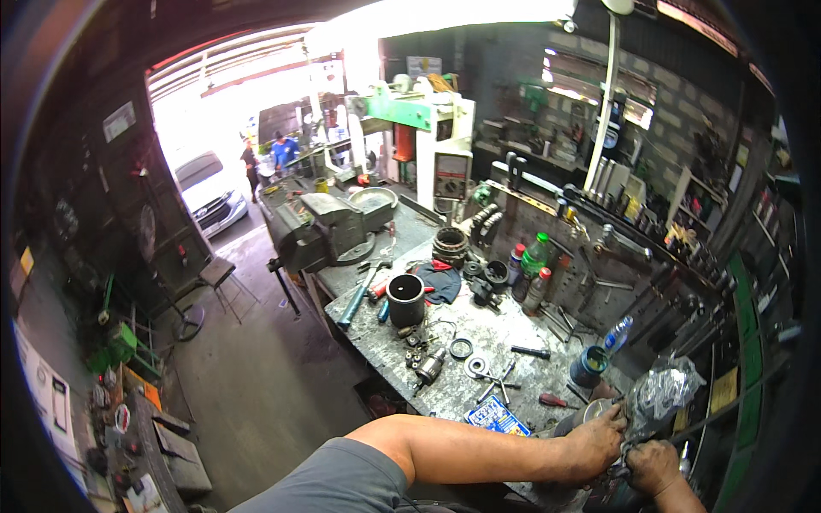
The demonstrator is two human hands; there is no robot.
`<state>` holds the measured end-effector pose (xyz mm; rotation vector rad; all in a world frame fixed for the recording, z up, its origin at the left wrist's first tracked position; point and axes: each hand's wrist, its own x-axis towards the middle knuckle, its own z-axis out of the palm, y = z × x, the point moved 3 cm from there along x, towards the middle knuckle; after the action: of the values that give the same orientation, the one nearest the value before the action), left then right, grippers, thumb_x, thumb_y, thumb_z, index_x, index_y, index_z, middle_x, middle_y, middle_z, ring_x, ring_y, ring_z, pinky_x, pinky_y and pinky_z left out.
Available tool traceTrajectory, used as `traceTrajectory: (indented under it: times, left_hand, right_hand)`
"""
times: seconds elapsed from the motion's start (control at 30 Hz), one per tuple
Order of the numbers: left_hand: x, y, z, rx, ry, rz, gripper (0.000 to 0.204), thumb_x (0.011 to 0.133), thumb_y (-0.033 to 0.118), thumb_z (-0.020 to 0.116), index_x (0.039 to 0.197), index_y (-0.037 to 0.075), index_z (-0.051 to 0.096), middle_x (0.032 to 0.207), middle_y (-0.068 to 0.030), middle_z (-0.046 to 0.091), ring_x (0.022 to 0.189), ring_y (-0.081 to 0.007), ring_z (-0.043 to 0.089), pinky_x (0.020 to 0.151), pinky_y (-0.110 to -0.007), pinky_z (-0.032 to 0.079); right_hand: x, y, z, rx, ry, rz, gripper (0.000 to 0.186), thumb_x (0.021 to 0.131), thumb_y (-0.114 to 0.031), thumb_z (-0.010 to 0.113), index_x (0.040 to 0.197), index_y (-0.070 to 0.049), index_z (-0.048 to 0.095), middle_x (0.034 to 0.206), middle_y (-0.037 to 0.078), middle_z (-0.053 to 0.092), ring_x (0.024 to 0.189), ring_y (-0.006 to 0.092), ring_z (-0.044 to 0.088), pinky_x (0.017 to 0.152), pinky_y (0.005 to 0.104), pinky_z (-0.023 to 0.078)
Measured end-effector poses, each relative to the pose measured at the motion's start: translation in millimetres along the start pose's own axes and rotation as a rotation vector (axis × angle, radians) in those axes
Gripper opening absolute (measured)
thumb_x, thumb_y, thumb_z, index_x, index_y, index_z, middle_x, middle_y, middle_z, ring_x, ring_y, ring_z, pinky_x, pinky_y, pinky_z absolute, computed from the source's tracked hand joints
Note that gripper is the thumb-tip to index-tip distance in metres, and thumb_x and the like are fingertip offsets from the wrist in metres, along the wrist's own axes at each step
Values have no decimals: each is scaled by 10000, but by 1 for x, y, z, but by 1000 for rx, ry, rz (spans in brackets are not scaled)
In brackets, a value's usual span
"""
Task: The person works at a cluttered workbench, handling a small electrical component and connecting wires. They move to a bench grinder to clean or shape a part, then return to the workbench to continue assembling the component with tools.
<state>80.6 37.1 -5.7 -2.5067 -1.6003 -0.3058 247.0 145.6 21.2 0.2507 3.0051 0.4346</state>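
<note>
At the bench's lower right corner, my left hand (596, 443) reaches across from the left, its fingers curled over a dark part that it mostly hides. Just right of it and nearer, my right hand (655, 467) is closed, and what it grips cannot be made out. A round metal piece (590, 412) shows beside my left fingers. Crumpled clear plastic (671, 389) lies just beyond both hands. A dark blue container (588, 366) stands farther back, with a clear bottle (617, 333) leaning in or behind it. A red-handled screwdriver (554, 400) rests near my left wrist.
On the metal workbench (453, 321) are a black cylinder (405, 299), a drill chuck (430, 368), a T-shaped tool (498, 385), a blue printed packet (496, 416), and bottles (534, 254). A large vise (329, 227) sits at the far left end. A stool (218, 274) stands on the floor.
</note>
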Motion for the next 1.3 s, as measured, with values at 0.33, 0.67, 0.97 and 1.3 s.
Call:
traceTrajectory:
  times: [0.33, 0.67, 0.97, 1.3]
  left_hand:
    - [-7, -12, -11, -102, 5, 58, 386, 897, 312, 661, 1191, 84, 764, 1254, -128, 700, 1358, -336, 538, 1247, -609, 267]
    - [-90, -45, 11, -744, 608, -285, 1234, 667, 201, 993, 1637, 19, 254, 1575, -274, 442, 1459, -417, 460, 1230, -493, 374]
    - [-78, -40, 80, -969, 236, -770, 1200, 661, 329, 1031, 1541, -98, 336, 1467, -267, 573, 1373, -357, 567, 1180, -422, 454]
    - [-79, -17, 5, -959, 601, -453, 1010, 666, 344, 987, 1494, 51, 489, 1383, -214, 618, 1301, -359, 621, 1126, -451, 495]
  right_hand:
    - [-6, -27, -42, 250, -331, 385, 405, 913, -449, 762, 1085, -82, 738, 1065, 180, 739, 1074, 392, 694, 943, 514, 564]
    - [-82, -136, 78, 1223, 594, 1533, 392, 1082, -227, 599, 1373, 31, 642, 1313, 235, 714, 1256, 348, 656, 1087, 456, 477]
    - [-60, -118, 187, 848, 537, 958, 833, 829, -103, 753, 1571, 36, 400, 1547, 347, 464, 1433, 516, 469, 1209, 491, 399]
    - [-16, -134, 221, 665, 301, 295, 916, 693, -289, 956, 1507, -148, 561, 1633, 161, 462, 1522, 394, 380, 1199, 592, 394]
